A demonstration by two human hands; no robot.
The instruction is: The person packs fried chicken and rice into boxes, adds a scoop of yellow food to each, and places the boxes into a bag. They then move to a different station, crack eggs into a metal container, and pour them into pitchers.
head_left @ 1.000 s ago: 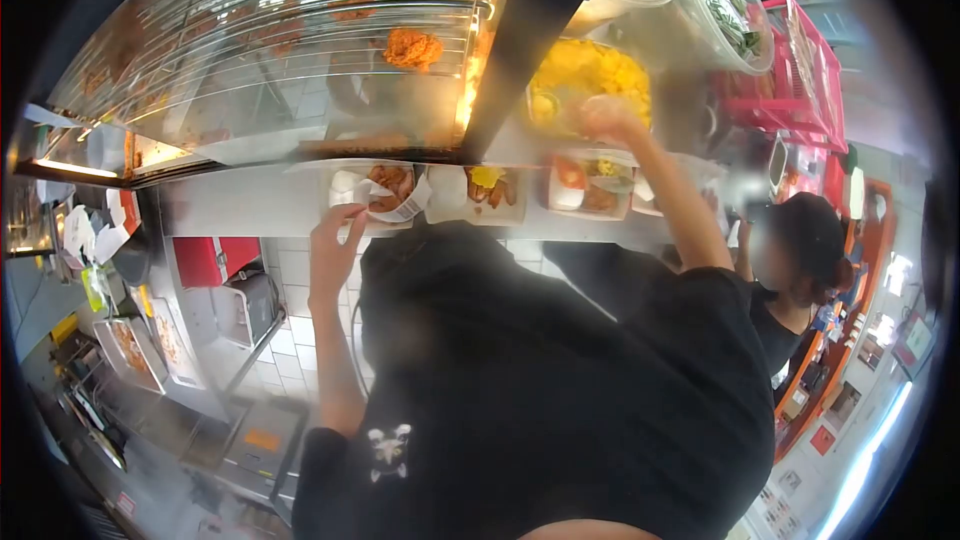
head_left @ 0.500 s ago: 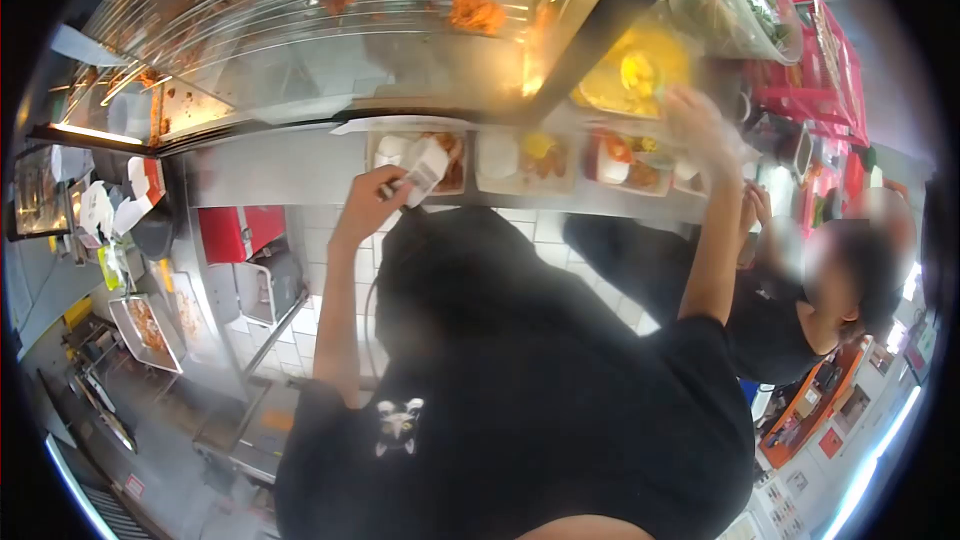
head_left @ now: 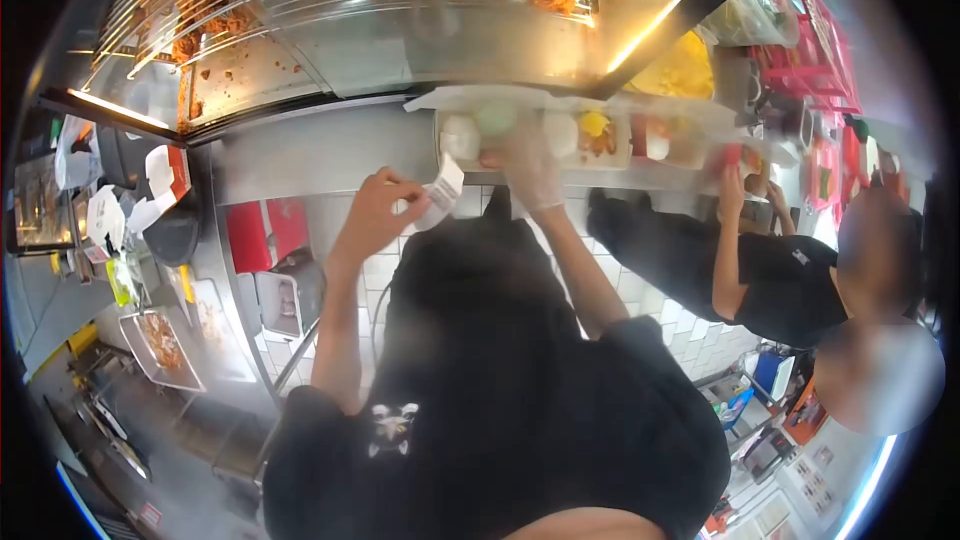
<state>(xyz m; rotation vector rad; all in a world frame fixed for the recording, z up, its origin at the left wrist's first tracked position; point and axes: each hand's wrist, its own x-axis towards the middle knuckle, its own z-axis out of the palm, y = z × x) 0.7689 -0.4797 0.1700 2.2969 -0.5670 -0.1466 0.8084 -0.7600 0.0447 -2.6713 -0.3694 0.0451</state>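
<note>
The right hand [head_left: 530, 162], in a clear glove, was over the yellow tub [head_left: 682, 70] a second ago and is now well apart from it, at the leftmost box [head_left: 439, 150] of the row on the surface [head_left: 315, 155]. The left hand [head_left: 385, 208] has drawn the slip [head_left: 446, 186] out from over that box, where it covered part of the food, to a place just outside the near edge. So both hands seem to be busy with this one box, and the slip no longer lies across its contents. The left hand pinches the slip at one end between thumb and fingertips; the right hand points away from the body, but its fingers are so blurred that I cannot tell whether they are spread, pressed together or closed on anything. The slip is small and white, tilted and slightly curved, with dark print too small to read. The box is pale and open, with a rounded white mound [head_left: 459, 132] in its left part and a smooth, pale green thing [head_left: 494, 118] beside that at the far side; whether the right hand touches it is unclear. Much of the right part is hidden behind the glove. Just to its right stands a second box [head_left: 622, 146], with a white portion, a yellow topping [head_left: 594, 123] and browned pieces [head_left: 602, 144].
</note>
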